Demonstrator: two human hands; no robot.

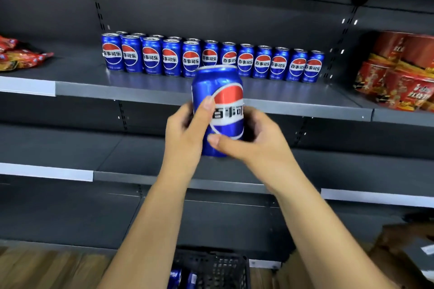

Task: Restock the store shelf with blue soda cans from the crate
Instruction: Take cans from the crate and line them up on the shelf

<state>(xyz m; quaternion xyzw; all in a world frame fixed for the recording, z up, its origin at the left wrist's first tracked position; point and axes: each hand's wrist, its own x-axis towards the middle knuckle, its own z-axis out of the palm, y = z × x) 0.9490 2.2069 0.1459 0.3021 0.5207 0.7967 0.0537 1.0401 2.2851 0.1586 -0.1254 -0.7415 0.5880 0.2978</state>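
Blue can (217, 110) is being carried shelfward, you're gripping it in both your left hand (185, 129) and right hand (253, 141); next, seating it upright near the shelf (305, 107) front edge, before the row of cans (211, 57).

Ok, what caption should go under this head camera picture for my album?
Both hands, left hand and right hand, hold a blue soda can up before the shelf lined with matching cans.

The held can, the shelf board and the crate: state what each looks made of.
Held can: likely aluminium, glossy printed blue; bright highlights, silvery top rim. Shelf board: seemingly painted sheet metal, matte grey; thin folded front edge, faint can reflections. Crate: probably black moulded plastic; perforated grid wall, dull sheen, though blurred.
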